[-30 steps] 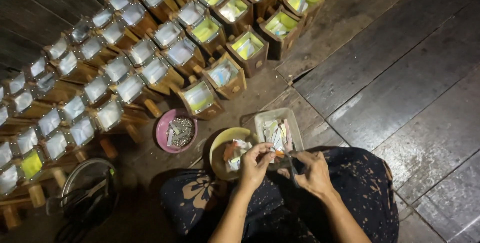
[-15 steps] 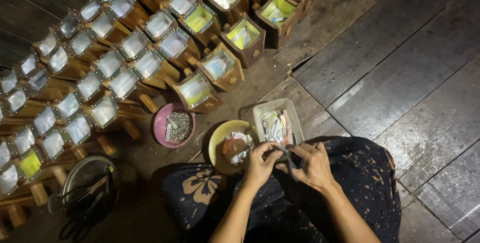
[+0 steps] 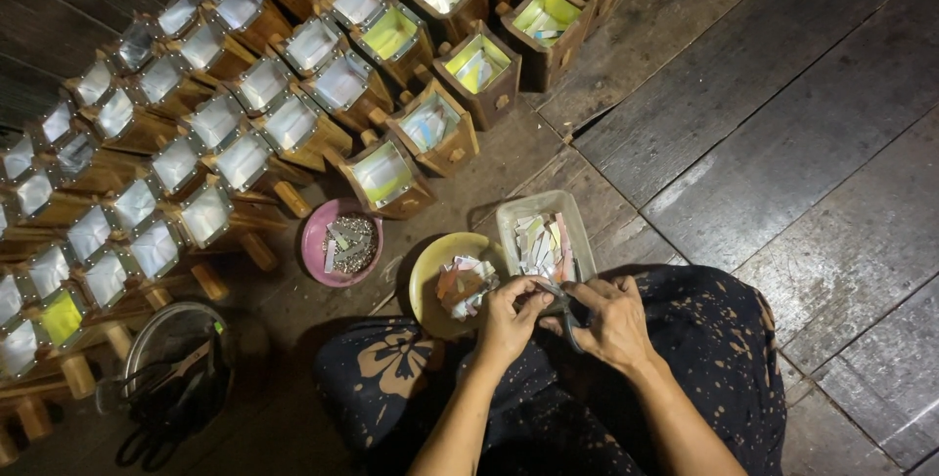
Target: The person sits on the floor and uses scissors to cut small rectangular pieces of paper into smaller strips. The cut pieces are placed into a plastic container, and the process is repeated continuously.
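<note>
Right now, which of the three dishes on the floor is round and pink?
The pink bowl, farthest left, beside the wooden boxes. The yellow bowl and the pale rectangular tray lie nearer the hands.

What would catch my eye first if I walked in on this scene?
Rows of small wooden boxes with pale or yellow-green tops fill the floor at upper left. Lower middle, the left hand and right hand meet over a dark patterned lap, beside a yellow bowl, a pink bowl and a tray of paper scraps.

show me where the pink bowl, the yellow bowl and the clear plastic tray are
pink bowl (image 3: 315,241), head view, left rim.
yellow bowl (image 3: 423,280), head view, bare left inner wall.
clear plastic tray (image 3: 579,231), head view, right rim.
</note>
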